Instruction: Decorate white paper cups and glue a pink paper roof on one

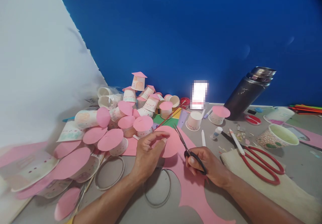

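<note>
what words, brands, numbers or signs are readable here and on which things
No readable text anywhere.
Small white-capped bottle: markings too small to read.
Dark flask: pale marks, not legible as letters.
Bright upright rectangle: pixelated, unreadable.
Topmost paper cup: coloured drawing, no legible letters.

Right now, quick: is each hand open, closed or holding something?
Left hand: closed, pinching the edge of a pink paper circle.
Right hand: closed on the black-handled scissors, blades slightly apart.

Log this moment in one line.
left hand: pinching pink paper disc; right hand: holding black-handled scissors; nearby: cut pink sheet, dark flask
</note>
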Available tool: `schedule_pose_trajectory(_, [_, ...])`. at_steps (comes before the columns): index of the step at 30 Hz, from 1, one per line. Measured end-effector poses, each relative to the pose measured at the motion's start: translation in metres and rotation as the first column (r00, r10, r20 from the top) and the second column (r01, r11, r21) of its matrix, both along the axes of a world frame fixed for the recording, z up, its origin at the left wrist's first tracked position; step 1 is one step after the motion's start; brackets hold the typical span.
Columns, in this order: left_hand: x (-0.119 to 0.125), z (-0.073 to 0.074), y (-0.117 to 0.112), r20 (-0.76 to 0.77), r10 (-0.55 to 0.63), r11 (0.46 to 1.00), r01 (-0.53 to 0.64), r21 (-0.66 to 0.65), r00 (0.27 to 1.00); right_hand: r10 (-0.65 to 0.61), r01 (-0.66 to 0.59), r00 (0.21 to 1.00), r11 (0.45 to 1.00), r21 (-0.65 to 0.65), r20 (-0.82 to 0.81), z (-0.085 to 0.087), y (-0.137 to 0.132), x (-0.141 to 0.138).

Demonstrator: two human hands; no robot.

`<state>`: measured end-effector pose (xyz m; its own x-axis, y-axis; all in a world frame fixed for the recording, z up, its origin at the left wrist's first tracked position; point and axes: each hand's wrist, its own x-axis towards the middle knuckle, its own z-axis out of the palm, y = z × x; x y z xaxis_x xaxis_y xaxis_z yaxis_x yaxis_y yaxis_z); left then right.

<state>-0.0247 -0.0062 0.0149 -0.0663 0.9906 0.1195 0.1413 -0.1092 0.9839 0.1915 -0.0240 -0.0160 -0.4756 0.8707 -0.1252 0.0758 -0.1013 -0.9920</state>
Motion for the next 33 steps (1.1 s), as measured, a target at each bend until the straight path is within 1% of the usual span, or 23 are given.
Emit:
schedule_pose_trajectory(9, [0.002, 0.0035, 0.0002, 0.0, -0.005, 1.0, 0.005, 0.007, 1.0, 0.004, -0.004, 1.0, 1.0, -0.004, 0.03, 0.0026, 0.0006, -0.0006])
schedule_pose_trajectory(16, [0.0003, -0.0016, 0.0, -0.027, -0.018, 0.999, 0.019, 0.027, 0.999, 0.003, -0.003, 1.0, 1.0, -0.011, 0.018, 0.0029, 0.0003, -0.0012])
schedule_pose_trajectory(22, [0.0003, -0.0018, 0.001, -0.021, -0.008, 1.0, 0.008, 0.027, 1.0, -0.05, 0.05, 0.999, 0.996, -0.075, -0.001, 0.0043, 0.0003, -0.0032])
schedule_pose_trajectory(24, [0.0001, -0.0009, 0.001, -0.022, -0.008, 1.0, 0.009, 0.024, 1.0, -0.046, 0.045, 0.999, 0.996, -0.074, -0.004, 0.0048, 0.0006, -0.0025])
schedule_pose_trajectory(29, [0.0001, 0.0015, 0.0001, -0.035, -0.01, 1.0, 0.011, 0.011, 0.999, 0.005, -0.005, 1.0, 1.0, -0.024, 0.021, 0.0047, 0.0009, 0.0012])
schedule_pose_trajectory(33, [0.0005, 0.0041, -0.0004, -0.048, -0.02, 1.0, 0.021, 0.012, 0.999, 0.007, -0.006, 1.0, 0.999, -0.035, 0.026, 0.004, 0.0013, 0.0014])
